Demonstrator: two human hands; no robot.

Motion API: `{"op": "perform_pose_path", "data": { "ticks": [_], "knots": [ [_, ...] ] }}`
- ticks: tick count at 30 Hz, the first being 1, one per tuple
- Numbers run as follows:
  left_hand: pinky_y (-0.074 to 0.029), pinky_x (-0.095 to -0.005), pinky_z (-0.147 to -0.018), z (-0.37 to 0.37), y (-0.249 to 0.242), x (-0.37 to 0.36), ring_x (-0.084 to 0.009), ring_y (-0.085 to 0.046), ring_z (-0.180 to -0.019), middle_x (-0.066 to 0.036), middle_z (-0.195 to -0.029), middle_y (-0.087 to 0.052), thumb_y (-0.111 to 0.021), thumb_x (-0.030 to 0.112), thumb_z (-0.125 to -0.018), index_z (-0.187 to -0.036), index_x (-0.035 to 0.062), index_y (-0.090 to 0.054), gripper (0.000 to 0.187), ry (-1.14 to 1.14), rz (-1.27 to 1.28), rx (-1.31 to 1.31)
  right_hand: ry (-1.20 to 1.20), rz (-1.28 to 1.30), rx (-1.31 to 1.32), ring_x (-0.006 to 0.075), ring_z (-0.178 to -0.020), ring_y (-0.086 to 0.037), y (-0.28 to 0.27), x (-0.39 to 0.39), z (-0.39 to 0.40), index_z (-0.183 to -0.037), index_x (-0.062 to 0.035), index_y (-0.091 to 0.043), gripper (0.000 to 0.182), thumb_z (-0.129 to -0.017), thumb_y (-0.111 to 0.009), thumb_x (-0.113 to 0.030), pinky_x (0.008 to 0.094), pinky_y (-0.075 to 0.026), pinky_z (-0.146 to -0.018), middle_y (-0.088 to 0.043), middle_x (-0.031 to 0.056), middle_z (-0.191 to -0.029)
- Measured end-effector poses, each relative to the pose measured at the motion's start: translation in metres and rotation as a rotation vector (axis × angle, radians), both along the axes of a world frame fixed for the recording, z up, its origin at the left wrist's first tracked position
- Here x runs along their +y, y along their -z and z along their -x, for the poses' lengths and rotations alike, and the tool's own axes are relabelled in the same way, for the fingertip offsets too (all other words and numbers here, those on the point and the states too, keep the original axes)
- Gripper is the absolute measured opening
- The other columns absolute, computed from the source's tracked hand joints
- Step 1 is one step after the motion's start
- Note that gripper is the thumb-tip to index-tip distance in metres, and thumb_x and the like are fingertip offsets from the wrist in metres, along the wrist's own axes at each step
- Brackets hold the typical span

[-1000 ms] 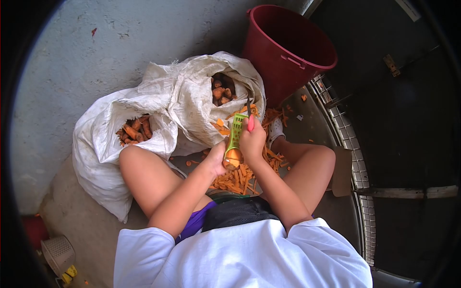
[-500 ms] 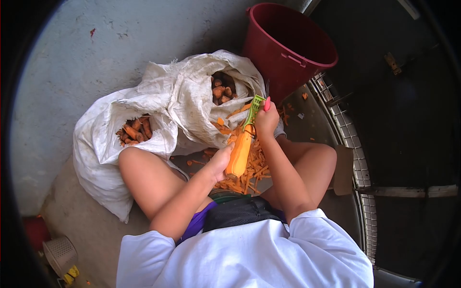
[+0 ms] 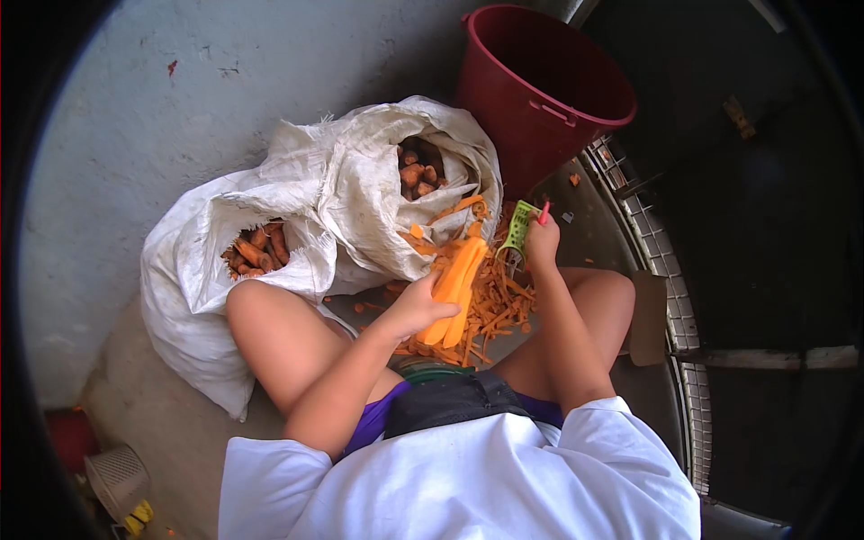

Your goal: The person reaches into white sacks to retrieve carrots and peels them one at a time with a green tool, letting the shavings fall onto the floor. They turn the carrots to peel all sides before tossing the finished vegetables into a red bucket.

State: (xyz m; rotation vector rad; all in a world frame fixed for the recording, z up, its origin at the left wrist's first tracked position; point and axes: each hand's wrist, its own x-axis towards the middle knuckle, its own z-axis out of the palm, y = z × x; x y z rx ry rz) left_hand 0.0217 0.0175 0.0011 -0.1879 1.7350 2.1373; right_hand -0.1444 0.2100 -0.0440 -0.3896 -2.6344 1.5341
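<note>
My left hand (image 3: 418, 310) is closed around the lower part of a large peeled carrot (image 3: 461, 286), which is bright orange with long flat faces. A green slotted peeler (image 3: 519, 227) is gripped in my right hand (image 3: 543, 243), and a pink-red piece sticks out by the thumb. The peeler stands to the right of the carrot, apart from it. Below both hands lies a heap of orange peelings (image 3: 499, 306), between my legs. What lies under the carrot is partly hidden.
Two white woven sacks hold unpeeled carrots, the left sack (image 3: 171, 270) and the right sack (image 3: 355, 171). Behind them stands a dark red bucket (image 3: 513, 117). A wire rack edge (image 3: 661, 261) runs along the right. A beige perforated basket (image 3: 117, 481) lies at lower left.
My right hand has moved right and down, taking the peeler off the carrot's top end. The carrot has turned a little in my left hand and shows several flat faces.
</note>
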Motion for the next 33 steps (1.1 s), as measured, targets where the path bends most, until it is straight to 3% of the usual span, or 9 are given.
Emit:
{"op": "perform_pose_path", "data": {
  "ticks": [3, 4, 11, 14, 16, 18, 21, 25, 33],
  "knots": [
    [-0.041, -0.0267, -0.078, 0.003, -0.009, -0.003, -0.0183, -0.054, -0.087, -0.014, -0.096, -0.056, -0.069, 0.016, -0.065, -0.111, -0.0030, -0.044, 0.056, 0.041, 0.491, 0.111, -0.256, -0.072, -0.131, 0.0225, -0.059, -0.053, -0.022, 0.003, -0.015, -0.086, -0.0008, -0.056, 0.019, -0.079, -0.050, -0.017, 0.0334, -0.041, -0.058, -0.055, 0.0125, -0.065],
    [-0.042, -0.0303, -0.078, 0.004, -0.003, -0.002, -0.0247, -0.056, -0.090, -0.019, -0.098, -0.056, -0.069, 0.019, -0.063, -0.108, -0.0049, -0.045, 0.056, 0.013, 0.474, 0.119, -0.355, -0.125, -0.134, 0.0226, -0.061, -0.054, -0.027, 0.005, -0.023, -0.085, -0.0008, -0.056, 0.019, -0.078, -0.050, -0.017, 0.0334, -0.041, -0.059, -0.056, 0.0129, -0.065],
    [-0.045, -0.0299, -0.071, 0.008, 0.027, -0.005, -0.0231, -0.058, -0.079, -0.015, -0.092, -0.058, -0.067, 0.021, -0.067, -0.104, -0.0029, -0.049, 0.048, -0.043, 0.323, 0.037, -0.706, -0.255, -0.176, 0.0334, -0.063, -0.053, -0.058, 0.008, -0.094, -0.078, 0.0002, -0.052, 0.019, -0.077, -0.053, -0.019, 0.0366, -0.041, -0.060, -0.053, 0.0203, -0.068],
    [-0.047, -0.0310, -0.065, 0.006, 0.020, 0.000, -0.0219, -0.058, -0.072, -0.012, -0.084, -0.058, -0.058, 0.031, -0.075, -0.106, 0.0003, -0.048, 0.044, -0.057, 0.025, -0.100, -0.628, -0.215, -0.002, 0.0263, -0.059, -0.054, -0.051, 0.001, -0.100, -0.079, 0.0001, -0.050, 0.019, -0.079, -0.052, -0.018, 0.0349, -0.041, -0.057, -0.053, 0.0165, -0.064],
    [-0.048, -0.0322, -0.061, 0.007, 0.011, 0.001, -0.0209, -0.057, -0.070, -0.009, -0.079, -0.056, -0.048, 0.040, -0.081, -0.108, 0.0028, -0.046, 0.046, -0.083, -0.320, -0.381, -0.439, 0.017, 0.010, 0.0187, -0.057, -0.052, -0.050, -0.006, -0.096, -0.080, 0.0001, -0.050, 0.018, -0.082, -0.049, -0.017, 0.0319, -0.041, -0.055, -0.051, 0.0118, -0.061],
    [-0.049, -0.0342, -0.060, 0.006, 0.020, 0.003, -0.0203, -0.057, -0.072, -0.008, -0.081, -0.055, -0.037, 0.046, -0.084, -0.109, 0.0047, -0.045, 0.049, -0.059, -0.528, -0.387, -0.260, 0.371, 0.012, 0.0071, -0.057, -0.047, -0.055, -0.020, -0.092, -0.080, -0.0003, -0.050, 0.016, -0.085, -0.044, -0.014, 0.0256, -0.040, -0.052, -0.049, 0.0027, -0.060],
    [-0.049, -0.0348, -0.062, 0.008, 0.031, 0.013, -0.0192, -0.056, -0.078, -0.007, -0.086, -0.055, -0.028, 0.048, -0.087, -0.110, 0.0067, -0.044, 0.050, -0.166, -0.689, -0.406, -0.171, 0.666, 0.092, 0.0073, -0.056, -0.045, -0.052, -0.045, -0.097, -0.080, -0.0014, -0.050, 0.014, -0.085, -0.043, -0.012, 0.0239, -0.040, -0.052, -0.049, 0.0005, -0.063],
    [-0.048, -0.0337, -0.068, 0.007, 0.021, 0.017, -0.0181, -0.055, -0.083, -0.005, -0.094, -0.055, -0.021, 0.042, -0.090, -0.110, 0.0086, -0.044, 0.046, -0.237, -0.797, -0.453, -0.245, 0.361, 0.175, 0.0092, -0.058, -0.044, -0.053, -0.073, -0.113, -0.077, -0.0018, -0.050, 0.014, -0.085, -0.046, -0.013, 0.0269, -0.039, -0.053, -0.048, 0.0034, -0.062],
    [-0.048, -0.0324, -0.070, 0.004, 0.012, 0.015, -0.0174, -0.056, -0.082, -0.006, -0.095, -0.056, -0.024, 0.035, -0.090, -0.109, 0.0084, -0.045, 0.039, -0.293, -0.781, -0.436, -0.271, 0.139, 0.162, 0.0253, -0.050, -0.047, -0.072, -0.089, -0.119, -0.080, -0.0001, -0.051, 0.017, -0.083, -0.049, -0.017, 0.0335, -0.038, -0.051, -0.051, 0.0160, -0.058]
  ]
}}
